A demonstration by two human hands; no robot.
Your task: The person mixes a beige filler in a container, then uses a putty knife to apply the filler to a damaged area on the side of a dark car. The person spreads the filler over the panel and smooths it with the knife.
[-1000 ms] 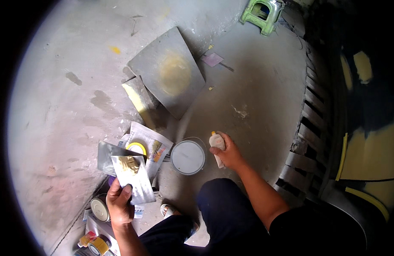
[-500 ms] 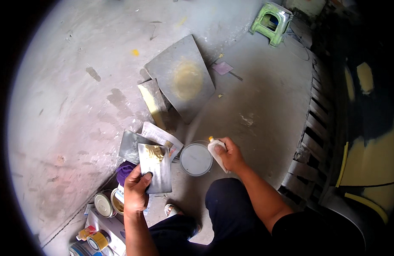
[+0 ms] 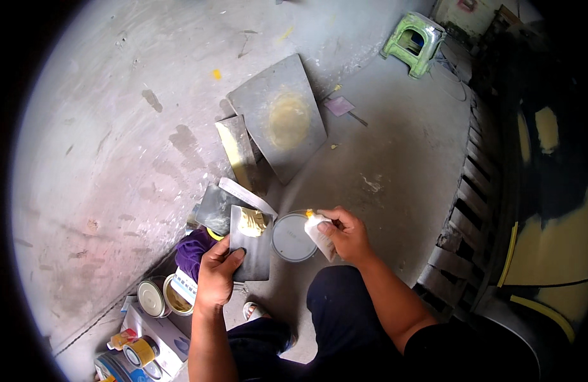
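My left hand (image 3: 219, 272) grips a flat grey plate (image 3: 256, 260) by its left edge, thumb on top. A lump of pale yellow putty (image 3: 251, 223) lies near the plate's far end. My right hand (image 3: 351, 237) is closed round a white squeeze tube (image 3: 319, 237) with a yellow tip (image 3: 309, 213). The tip points away from me and is apart from the putty. Between the two hands, lower down, is a round grey lid or can top (image 3: 290, 240). Beyond the plate lies another dark grey sheet (image 3: 216, 207), partly covered.
A purple cloth (image 3: 193, 251) and opened cans (image 3: 153, 298) sit at the lower left, by a white box (image 3: 160, 334). Farther off lie a large stained board (image 3: 307, 137) and a narrow one (image 3: 238, 149). A green stool (image 3: 413, 43) stands at the far right.
My left hand has moved right with the plate, bringing it closer to the tube. The tube has shifted slightly left and nearer me. The view has also shifted a little.
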